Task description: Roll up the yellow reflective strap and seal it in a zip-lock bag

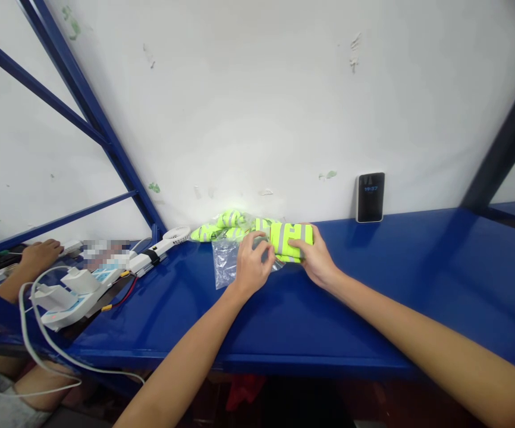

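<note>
Near the back edge of the blue worktop, roughly midway along it, the person's right hand grips a folded bundle of yellow cloth with silver stripes, thumb across the front and fingers behind. Just beside it the left hand has its fingers curled, thumb and forefinger close together; from where I stand I can't tell whether they pinch the clear bag or nothing at all. That bag lies mostly to the left of the hand, and some plastic shows beneath the bundle too.

What would worry me first is the folds: only the right hand plainly has hold of them, so a slack thumb could let the cloth spring loose. The bag looks thin, and the worktop shiny, so a careless push might make it slide or crumple, and a hard tug by the fingertips might tear it. Shoved toward the back edge, it could nudge the other yellow bundles against the white wall, and those sit right beside a small fan.

Down at the front left corner, a white cable trails off the edge by the power strip; a wide sweep of the left forearm could snag it and drag the plugs along.
</note>
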### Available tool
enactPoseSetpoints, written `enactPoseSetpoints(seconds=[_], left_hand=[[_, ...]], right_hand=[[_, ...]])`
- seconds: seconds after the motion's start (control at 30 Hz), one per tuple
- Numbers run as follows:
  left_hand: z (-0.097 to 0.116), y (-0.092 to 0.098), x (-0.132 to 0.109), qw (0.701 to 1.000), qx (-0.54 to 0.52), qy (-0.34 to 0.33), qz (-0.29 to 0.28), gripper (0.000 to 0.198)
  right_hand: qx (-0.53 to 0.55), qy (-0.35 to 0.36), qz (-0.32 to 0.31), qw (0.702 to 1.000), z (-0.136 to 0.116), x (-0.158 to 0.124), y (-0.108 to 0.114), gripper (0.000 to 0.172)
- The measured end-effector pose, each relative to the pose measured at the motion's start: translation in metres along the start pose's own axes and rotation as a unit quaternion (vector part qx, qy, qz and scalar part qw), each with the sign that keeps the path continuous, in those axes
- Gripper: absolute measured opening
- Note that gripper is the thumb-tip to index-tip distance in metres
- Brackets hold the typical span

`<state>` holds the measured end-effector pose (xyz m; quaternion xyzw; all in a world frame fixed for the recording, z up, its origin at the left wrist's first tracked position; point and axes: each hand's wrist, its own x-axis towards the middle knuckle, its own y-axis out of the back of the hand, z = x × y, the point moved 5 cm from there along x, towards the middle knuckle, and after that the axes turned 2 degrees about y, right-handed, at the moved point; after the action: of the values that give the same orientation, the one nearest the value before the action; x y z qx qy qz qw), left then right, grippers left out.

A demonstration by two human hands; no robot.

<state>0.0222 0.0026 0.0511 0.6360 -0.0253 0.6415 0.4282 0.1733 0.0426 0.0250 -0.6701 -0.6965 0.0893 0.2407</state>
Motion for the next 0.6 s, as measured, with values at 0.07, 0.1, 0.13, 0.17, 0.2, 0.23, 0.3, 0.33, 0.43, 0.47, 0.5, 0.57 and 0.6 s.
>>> enactPoseSetpoints(seconds=[0.07, 0.1, 0.13, 0.17, 0.2, 0.23, 0.3, 0.33, 0.43, 0.47, 0.5, 0.57, 0.6], left_hand=[[0.007, 0.001, 0.000, 0.999, 0.034, -0.040, 0.000, 0.011], [0.010, 0.000, -0.001, 0.997, 0.050, -0.062, -0.002, 0.011], [0.013, 0.000, -0.001, 0.995, 0.065, -0.082, -0.003, 0.012], [0.015, 0.000, -0.001, 0.992, 0.077, -0.098, -0.004, 0.012], [0.016, 0.000, -0.001, 0.990, 0.087, -0.109, -0.004, 0.013], [0.017, 0.000, -0.001, 0.989, 0.093, -0.115, -0.003, 0.013], [0.015, 0.001, 0.000, 0.989, 0.101, -0.112, -0.002, 0.014], [0.014, 0.001, 0.000, 0.989, 0.103, -0.108, -0.001, 0.014], [0.010, 0.002, 0.001, 0.990, 0.101, -0.100, 0.000, 0.014], [0.009, 0.002, 0.001, 0.990, 0.098, -0.099, 0.000, 0.014], [0.007, 0.001, 0.001, 0.991, 0.094, -0.098, -0.001, 0.013], [0.004, 0.000, 0.001, 0.992, 0.084, -0.094, -0.007, 0.013], [0.002, 0.000, 0.001, 0.993, 0.077, -0.092, -0.011, 0.015]], right_hand=[[0.020, -0.027, 0.005, 0.999, -0.001, -0.002, -0.002, 0.047], [0.025, -0.038, 0.006, 0.999, -0.001, -0.002, -0.003, 0.046], [0.027, -0.046, 0.006, 0.999, -0.001, -0.002, -0.003, 0.046], [0.027, -0.052, 0.004, 0.998, 0.000, -0.002, -0.003, 0.046], [0.025, -0.057, 0.000, 0.998, 0.001, -0.001, -0.002, 0.046], [0.023, -0.062, -0.007, 0.998, 0.001, 0.000, -0.002, 0.047], [0.025, -0.070, -0.021, 0.997, 0.003, 0.001, -0.002, 0.047], [0.029, -0.074, -0.026, 0.997, 0.004, 0.001, -0.001, 0.046], [0.041, -0.087, -0.032, 0.995, 0.007, 0.001, -0.001, 0.045], [0.045, -0.091, -0.032, 0.994, 0.007, 0.001, -0.001, 0.045], [0.049, -0.095, -0.033, 0.994, 0.008, 0.001, -0.001, 0.045], [0.054, -0.100, -0.038, 0.993, 0.008, 0.000, -0.002, 0.044], [0.055, -0.098, -0.038, 0.993, 0.008, 0.000, -0.002, 0.044]])
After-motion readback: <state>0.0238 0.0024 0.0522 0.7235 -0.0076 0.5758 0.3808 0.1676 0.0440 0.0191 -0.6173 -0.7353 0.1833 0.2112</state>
